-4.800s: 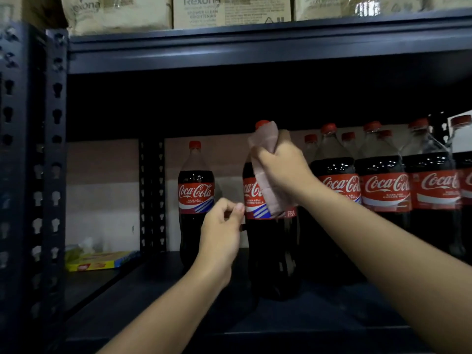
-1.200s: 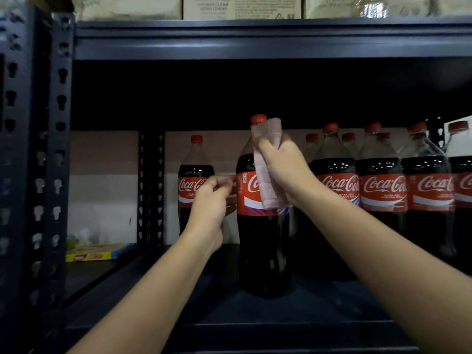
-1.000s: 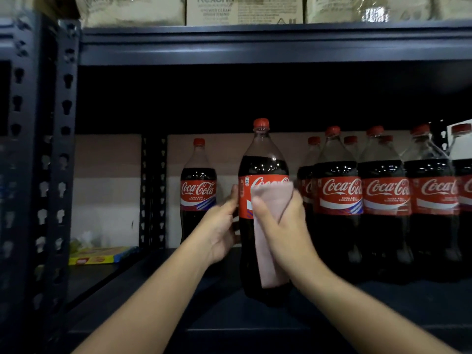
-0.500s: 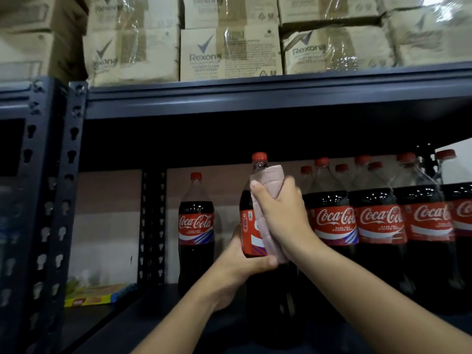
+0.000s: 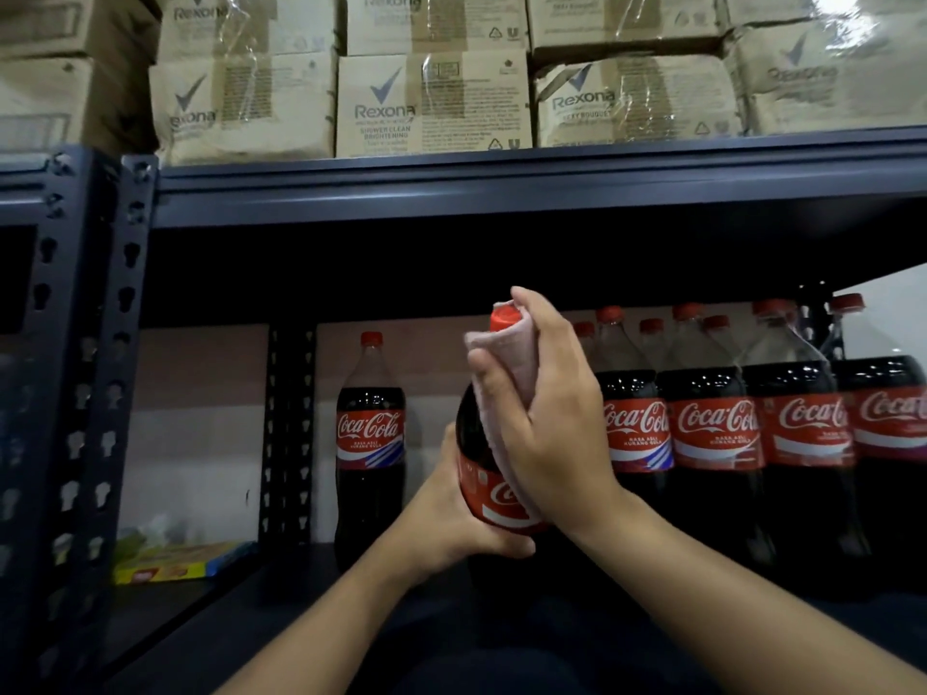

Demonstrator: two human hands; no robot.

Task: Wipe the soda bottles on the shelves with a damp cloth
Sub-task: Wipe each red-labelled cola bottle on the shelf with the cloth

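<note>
A large cola bottle (image 5: 484,486) with a red cap and red label is tilted toward me above the dark shelf (image 5: 281,609). My left hand (image 5: 451,529) grips its body just below the label. My right hand (image 5: 547,418) wraps a pale pink cloth (image 5: 494,353) around the bottle's neck and shoulder, right under the cap. A single cola bottle (image 5: 370,443) stands upright to the left. A row of several more cola bottles (image 5: 717,433) stands to the right.
Brown wrapped cartons (image 5: 431,102) fill the upper shelf. A perforated dark upright post (image 5: 90,393) rises at the left. A small yellow and blue packet (image 5: 180,566) lies at the shelf's far left.
The cloth in my right hand has moved up from the bottle's label to its neck. My left hand has shifted lower on the bottle, which now tilts toward me. My view has tipped upward.
</note>
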